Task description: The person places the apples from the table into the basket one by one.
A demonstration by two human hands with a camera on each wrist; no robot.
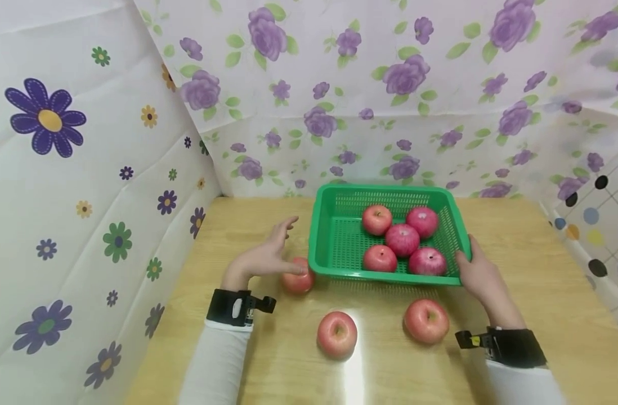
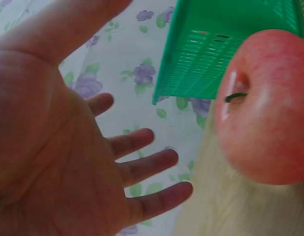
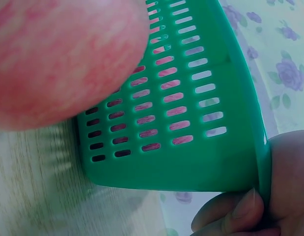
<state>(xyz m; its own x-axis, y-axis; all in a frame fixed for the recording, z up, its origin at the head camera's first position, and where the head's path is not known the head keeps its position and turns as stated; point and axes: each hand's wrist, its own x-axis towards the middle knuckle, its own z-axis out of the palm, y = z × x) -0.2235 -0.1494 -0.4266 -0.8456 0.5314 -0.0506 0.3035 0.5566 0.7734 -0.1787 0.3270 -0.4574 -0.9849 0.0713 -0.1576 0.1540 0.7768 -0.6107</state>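
Observation:
My right hand [image 1: 483, 278] grips the right rim of a green plastic basket [image 1: 321, 225], its thumb and fingers pinching the edge in the right wrist view. Several red apples [image 1: 402, 240] lie inside, mostly toward the basket's right half. The left hand [image 1: 268, 253] is left of the basket with fingers spread, holding nothing; its palm shows in the left wrist view. Beneath its thumb in the head view is a loose apple [image 1: 298, 281] by the basket's front left corner. The basket's near side looks raised above the table.
Two more apples lie on the wooden table [image 1: 380, 377] in front of the basket: one apple [image 1: 337, 335] near the middle, another apple [image 1: 426, 321] toward the right hand. Flowered sheeting [image 1: 319, 121] rises behind the table and along the left side.

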